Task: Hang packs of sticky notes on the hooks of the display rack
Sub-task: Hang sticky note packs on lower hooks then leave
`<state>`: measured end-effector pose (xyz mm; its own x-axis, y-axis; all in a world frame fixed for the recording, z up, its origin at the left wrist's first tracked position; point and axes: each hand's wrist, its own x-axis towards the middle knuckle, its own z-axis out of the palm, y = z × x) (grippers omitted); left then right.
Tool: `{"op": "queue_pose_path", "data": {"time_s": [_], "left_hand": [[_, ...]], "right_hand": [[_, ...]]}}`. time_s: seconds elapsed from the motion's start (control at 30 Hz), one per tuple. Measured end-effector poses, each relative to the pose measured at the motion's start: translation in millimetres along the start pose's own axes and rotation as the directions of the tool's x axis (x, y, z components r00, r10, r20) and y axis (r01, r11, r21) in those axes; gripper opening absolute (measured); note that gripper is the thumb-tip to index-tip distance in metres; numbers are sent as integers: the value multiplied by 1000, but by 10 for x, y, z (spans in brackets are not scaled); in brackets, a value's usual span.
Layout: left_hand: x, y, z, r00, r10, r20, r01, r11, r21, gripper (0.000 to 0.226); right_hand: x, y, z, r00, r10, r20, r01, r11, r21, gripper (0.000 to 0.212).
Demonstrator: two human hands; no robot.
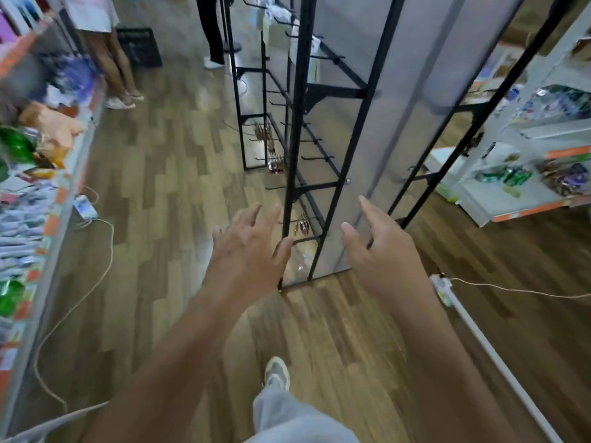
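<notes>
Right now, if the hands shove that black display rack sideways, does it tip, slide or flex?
Probably tippy: the display rack looks tall on a narrow footprint. Likely light for its size, just thin black tubing and a sheet panel, so it may slide on the smooth wood floor. The thin wire hooks would likely flex.

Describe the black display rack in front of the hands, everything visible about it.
The display rack is a tall frame of thin black bars, metal by its look, backed by frosted grey panels. Crossbars carry rows of short black hooks, most near ones bare; a few small items hang low down, pale packs higher up. It stands upright on the wooden floor. The left hand and right hand reach toward it, empty; contact cannot be told.
</notes>
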<state>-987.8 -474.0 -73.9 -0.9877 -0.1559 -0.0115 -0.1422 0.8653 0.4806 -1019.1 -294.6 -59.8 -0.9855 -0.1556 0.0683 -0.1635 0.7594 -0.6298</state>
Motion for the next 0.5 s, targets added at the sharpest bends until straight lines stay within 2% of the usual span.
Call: {"op": "queue_pose_path", "data": {"time_s": [0.23, 0.4, 0.5], "left_hand": [[1605, -577, -494, 995, -54, -88, 68, 984, 165, 58], [2620, -1063, -745, 994, -75, -76, 82, 992, 95, 58], [3296, -1410, -789, 998, -34, -43, 36, 998, 46, 58]], "right_hand": [[1757, -674, 535, 981, -138, 135, 143, 989, -36, 55], [2772, -1067, 978, 972, -181, 150, 193, 979, -67, 55], [3380, -1228, 1295, 980, -138, 147, 152, 984, -92, 55]]}}
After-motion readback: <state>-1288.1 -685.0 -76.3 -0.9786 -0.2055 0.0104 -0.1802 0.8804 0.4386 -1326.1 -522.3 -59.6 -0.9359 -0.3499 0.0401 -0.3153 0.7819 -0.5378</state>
